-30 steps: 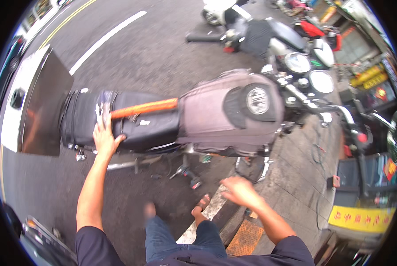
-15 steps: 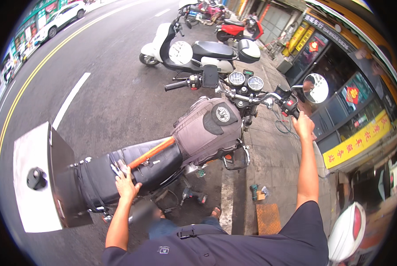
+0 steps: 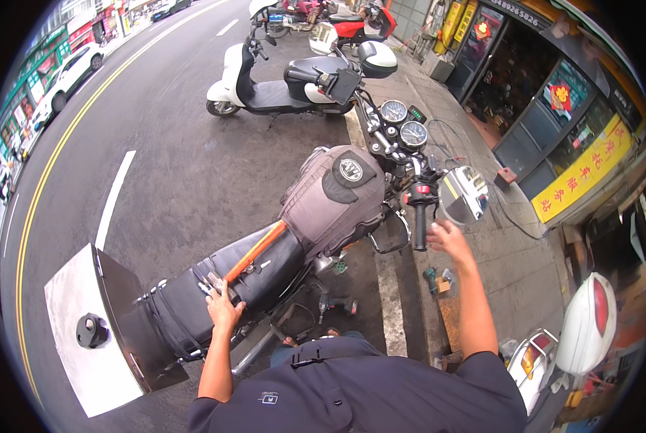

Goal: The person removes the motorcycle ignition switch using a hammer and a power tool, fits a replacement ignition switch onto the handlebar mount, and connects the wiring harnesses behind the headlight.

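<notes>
The motorcycle's black seat carries an orange bar-shaped item and small metal tools. My left hand rests with fingers apart on these tools, thumb on the seat. A grey tank bag with a round patch covers the tank. Ahead are two round gauges and the handlebar, turned so its right grip points back toward me, next to a round mirror. My right hand is just right of that grip, fingers loosely curled and apart, holding nothing.
A steel box sits at the rear. A white scooter stands ahead; another's white case is at lower right. Below lie a power tool and a cable. A shopfront lines the pavement right; a white car is across the road.
The handlebar has turned, its right grip swinging back toward me. My right hand, on that grip half a second ago, is now off it. The view has shifted; my left hand remains on the seat.
</notes>
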The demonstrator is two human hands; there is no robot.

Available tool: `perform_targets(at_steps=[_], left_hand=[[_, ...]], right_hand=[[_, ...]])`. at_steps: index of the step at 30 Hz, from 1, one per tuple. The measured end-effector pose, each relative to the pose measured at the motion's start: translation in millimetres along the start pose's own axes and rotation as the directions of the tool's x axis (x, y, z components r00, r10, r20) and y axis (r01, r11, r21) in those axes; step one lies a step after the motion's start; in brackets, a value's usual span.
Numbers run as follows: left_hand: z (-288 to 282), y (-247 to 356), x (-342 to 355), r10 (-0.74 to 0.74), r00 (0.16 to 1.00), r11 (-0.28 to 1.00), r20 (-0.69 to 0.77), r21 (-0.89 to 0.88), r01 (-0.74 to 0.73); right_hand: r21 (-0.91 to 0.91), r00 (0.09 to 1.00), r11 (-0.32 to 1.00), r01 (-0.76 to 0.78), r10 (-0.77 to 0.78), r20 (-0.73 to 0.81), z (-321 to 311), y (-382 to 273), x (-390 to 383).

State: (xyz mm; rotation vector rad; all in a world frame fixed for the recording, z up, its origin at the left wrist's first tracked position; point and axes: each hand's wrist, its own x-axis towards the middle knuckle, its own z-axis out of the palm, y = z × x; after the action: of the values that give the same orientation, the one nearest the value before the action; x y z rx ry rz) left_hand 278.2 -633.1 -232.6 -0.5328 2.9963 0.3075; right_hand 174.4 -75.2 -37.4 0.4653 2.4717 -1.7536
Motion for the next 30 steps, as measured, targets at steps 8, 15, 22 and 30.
perform_targets(at_steps=[8, 15, 22, 30], left_hand=[[5, 2, 2, -0.036, 0.999, 0.999, 0.035, -0.021, 0.037], [11, 6, 3, -0.051, 0.998, 0.998, 0.043, 0.031, 0.049], [13, 2, 6, -0.096, 0.992, 0.994, 0.087, 0.052, 0.091], [7, 8, -1, -0.069, 0.992, 0.997, 0.104, 0.036, 0.066]], right_hand=[[0.369, 0.967, 0.917, -0.152, 0.061, 0.248, 65, 38, -22], [0.638, 0.924, 0.72, -0.272, 0.009, 0.383, 144, 71, 3], [0.811, 0.912, 0.496, -0.311, -0.084, 0.402, 212, 65, 17], [0.743, 0.953, 0.603, -0.291, 0.113, 0.282, 182, 47, 17]])
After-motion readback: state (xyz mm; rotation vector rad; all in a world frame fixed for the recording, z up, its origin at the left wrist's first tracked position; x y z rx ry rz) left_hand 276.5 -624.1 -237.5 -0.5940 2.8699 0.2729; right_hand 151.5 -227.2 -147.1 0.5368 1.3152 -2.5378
